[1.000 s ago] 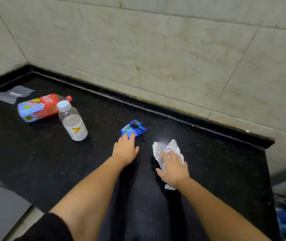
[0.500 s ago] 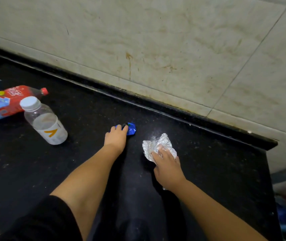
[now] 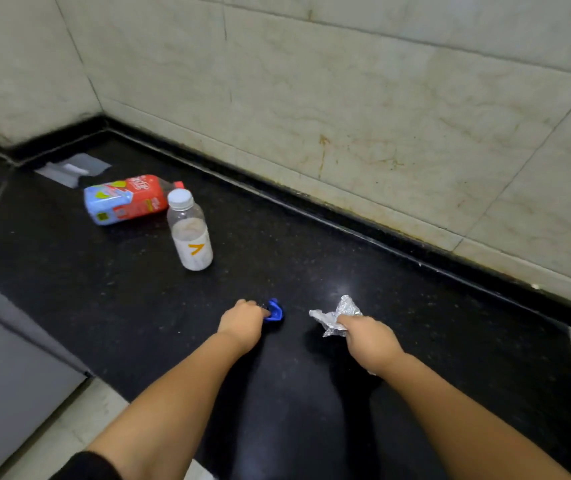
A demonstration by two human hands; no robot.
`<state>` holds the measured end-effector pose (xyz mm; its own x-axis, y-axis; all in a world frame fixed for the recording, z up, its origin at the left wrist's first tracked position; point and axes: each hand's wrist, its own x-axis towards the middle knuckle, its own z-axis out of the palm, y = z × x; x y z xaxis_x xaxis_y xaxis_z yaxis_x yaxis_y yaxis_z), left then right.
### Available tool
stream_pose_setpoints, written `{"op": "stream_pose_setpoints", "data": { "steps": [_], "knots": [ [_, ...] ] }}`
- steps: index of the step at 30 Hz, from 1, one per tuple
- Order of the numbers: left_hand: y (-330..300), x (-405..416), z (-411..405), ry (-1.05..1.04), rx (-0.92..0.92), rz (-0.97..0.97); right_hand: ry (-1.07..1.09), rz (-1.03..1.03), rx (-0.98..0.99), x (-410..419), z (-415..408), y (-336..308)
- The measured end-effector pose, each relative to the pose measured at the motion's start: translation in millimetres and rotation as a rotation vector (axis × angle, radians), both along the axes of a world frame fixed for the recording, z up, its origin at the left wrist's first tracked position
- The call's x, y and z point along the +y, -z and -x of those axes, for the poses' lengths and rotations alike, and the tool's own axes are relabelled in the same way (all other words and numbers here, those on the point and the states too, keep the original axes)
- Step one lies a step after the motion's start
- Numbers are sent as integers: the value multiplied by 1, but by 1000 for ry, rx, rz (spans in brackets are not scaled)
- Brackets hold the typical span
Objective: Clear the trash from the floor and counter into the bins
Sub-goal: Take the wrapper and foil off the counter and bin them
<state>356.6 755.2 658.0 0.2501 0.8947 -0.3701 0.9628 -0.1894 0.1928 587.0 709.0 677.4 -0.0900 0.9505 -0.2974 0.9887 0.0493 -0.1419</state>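
The left hand (image 3: pixel 242 323) is closed on a blue wrapper (image 3: pixel 274 310), the right hand (image 3: pixel 369 336) on crumpled foil (image 3: pixel 336 315), both low over the table (image 3: pixel 415 306). Beyond and left, nearer the left hand, a clear bottle (image 3: pixel 190 230) stands beside a red bottle (image 3: pixel 128 202) lying crosswise.

- Black tabletop (image 3: pixel 312 237), finely flecked with pale speckles, glossy under the light.
- Cream wall tiles (image 3: pixel 346 98) veined in beige, streaked with rust-brown stains.
- Toppled bottle (image 3: pixel 126 203): red and light-blue label with yellow-green patches, red cap.
- Clear bottle (image 3: pixel 190 233): white cap, white label bearing an orange mark.
- Bright blue wrapper (image 3: pixel 274 310) at the left hand (image 3: pixel 242 323).
- Crinkled silver foil (image 3: pixel 336 315) in the right hand (image 3: pixel 370 341).
- Grey translucent plastic scrap (image 3: pixel 72 169) in the corner.
- Black sleeve (image 3: pixel 86 467) on the left arm.
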Motion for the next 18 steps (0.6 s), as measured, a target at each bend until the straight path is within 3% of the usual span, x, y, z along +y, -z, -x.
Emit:
{"op": "stream_pose_setpoints", "data": {
  "steps": [9,18],
  "knots": [
    [-20,-77,106,-348,-110,47,-244,-50,-22,-18,97,-21],
    [-47,-205,218,-885,-274,-106,-563,-91,224,-46,234,-40]
  ]
}}
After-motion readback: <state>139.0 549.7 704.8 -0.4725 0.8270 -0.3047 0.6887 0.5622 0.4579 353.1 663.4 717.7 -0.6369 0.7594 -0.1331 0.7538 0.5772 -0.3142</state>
